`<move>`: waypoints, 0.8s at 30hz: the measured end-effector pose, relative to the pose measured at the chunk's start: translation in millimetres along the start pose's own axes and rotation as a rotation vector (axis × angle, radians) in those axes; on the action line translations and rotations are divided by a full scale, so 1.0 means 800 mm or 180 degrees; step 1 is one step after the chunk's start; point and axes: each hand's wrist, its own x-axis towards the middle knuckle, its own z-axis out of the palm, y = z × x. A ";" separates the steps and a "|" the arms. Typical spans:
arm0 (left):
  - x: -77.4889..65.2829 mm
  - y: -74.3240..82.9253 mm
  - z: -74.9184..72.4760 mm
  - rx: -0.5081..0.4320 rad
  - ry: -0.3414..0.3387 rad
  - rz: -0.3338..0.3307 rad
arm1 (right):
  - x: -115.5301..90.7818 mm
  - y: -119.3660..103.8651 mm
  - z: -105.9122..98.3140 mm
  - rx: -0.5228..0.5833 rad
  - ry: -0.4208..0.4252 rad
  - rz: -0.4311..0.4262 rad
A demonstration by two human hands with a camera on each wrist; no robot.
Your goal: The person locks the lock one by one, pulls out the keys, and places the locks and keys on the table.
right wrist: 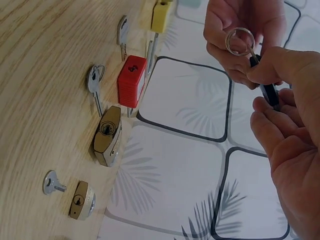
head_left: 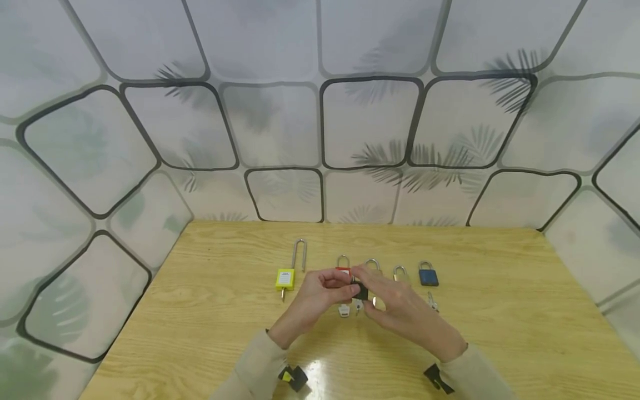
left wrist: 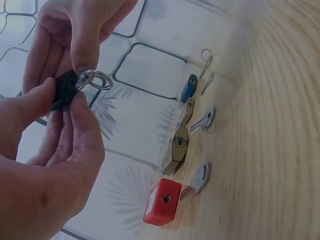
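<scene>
A small black padlock point(head_left: 361, 291) is held up above the table between both hands. A key with a wire ring point(left wrist: 95, 80) sits at its keyhole end. My left hand point(head_left: 320, 291) pinches the padlock's body between thumb and fingers. From the other side my right hand point(head_left: 400, 305) grips it, with the thumb point(right wrist: 267, 67) at the key end, close to the ring. Fingers hide the shackle and most of the key. Just behind the hands stands a red padlock point(left wrist: 162, 201), with a key point(left wrist: 198, 180) lying before it.
In the same row lie a yellow long-shackle padlock point(head_left: 285, 279), two brass padlocks, the larger one point(right wrist: 107, 135) and the smaller one point(right wrist: 80, 200), and a blue padlock point(head_left: 428, 276). Loose keys, such as this key point(right wrist: 52, 183), lie before them on the wooden table point(head_left: 200, 311). A patterned curtain point(head_left: 285, 194) rises behind.
</scene>
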 end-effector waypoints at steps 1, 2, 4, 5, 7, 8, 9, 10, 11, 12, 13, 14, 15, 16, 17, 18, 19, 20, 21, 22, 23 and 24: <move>0.000 0.000 -0.001 0.0035 -0.0021 -0.0010 | 0.000 0.000 0.000 0.0000 0.0000 0.0002; 0.000 0.001 -0.001 0.0080 -0.0043 -0.0018 | 0.000 0.000 0.001 0.0004 0.0000 0.0005; 0.001 0.001 -0.002 0.0185 -0.0082 -0.0035 | -0.001 0.000 0.001 0.0021 -0.0036 0.0033; 0.001 0.001 -0.003 0.0236 -0.0096 -0.0053 | -0.002 0.001 0.001 0.0019 -0.0044 0.0035; 0.001 0.002 -0.004 0.0360 -0.0117 -0.0068 | -0.003 0.001 0.002 0.0021 -0.0068 0.0046; 0.001 0.003 -0.005 0.0435 -0.0126 -0.0072 | -0.003 0.001 0.002 0.0012 -0.0070 0.0044; 0.001 0.003 -0.006 0.0507 -0.0137 -0.0073 | -0.004 0.002 0.003 0.0001 -0.0073 0.0044; 0.001 0.003 -0.006 0.0571 -0.0145 -0.0073 | -0.004 0.002 0.003 -0.0011 -0.0073 0.0039; 0.001 0.003 -0.007 0.0634 -0.0152 -0.0065 | -0.004 0.001 0.003 -0.0028 -0.0063 0.0028; 0.001 0.003 -0.007 0.0688 -0.0159 -0.0055 | -0.004 0.001 0.003 -0.0032 -0.0058 0.0027; 0.002 0.003 -0.008 0.0731 -0.0170 -0.0046 | -0.004 0.001 0.003 -0.0034 -0.0057 0.0021; 0.002 0.003 -0.008 0.0759 -0.0180 -0.0030 | -0.005 0.001 0.003 -0.0030 -0.0061 0.0024; 0.002 0.003 -0.008 0.0771 -0.0188 -0.0017 | -0.005 0.001 0.003 -0.0023 -0.0069 0.0030; 0.002 0.003 -0.008 0.0782 -0.0190 -0.0004 | -0.005 0.002 0.003 -0.0017 -0.0079 0.0041; 0.001 0.003 -0.008 0.0781 -0.0195 0.0012 | -0.006 0.002 0.003 -0.0012 -0.0077 0.0050; 0.001 0.003 -0.008 0.0771 -0.0199 0.0032 | -0.006 0.003 0.002 -0.0013 -0.0074 0.0064; 0.001 0.003 -0.008 0.0765 -0.0198 0.0049 | -0.007 0.004 0.002 -0.0014 -0.0065 0.0075; 0.000 0.002 -0.007 0.0764 -0.0193 0.0063 | -0.008 0.004 0.002 -0.0018 -0.0055 0.0092; 0.000 0.002 -0.007 0.0763 -0.0181 0.0073 | -0.009 0.005 0.002 -0.0028 -0.0041 0.0109; 0.000 0.002 -0.006 0.0765 -0.0156 0.0079 | -0.009 0.006 0.001 -0.0044 -0.0023 0.0128; 0.000 0.002 -0.006 0.0762 -0.0121 0.0092 | -0.010 0.007 0.001 -0.0069 0.0002 0.0145; 0.001 0.002 -0.006 0.0760 -0.0073 0.0096 | -0.011 0.008 0.000 -0.0086 0.0021 0.0154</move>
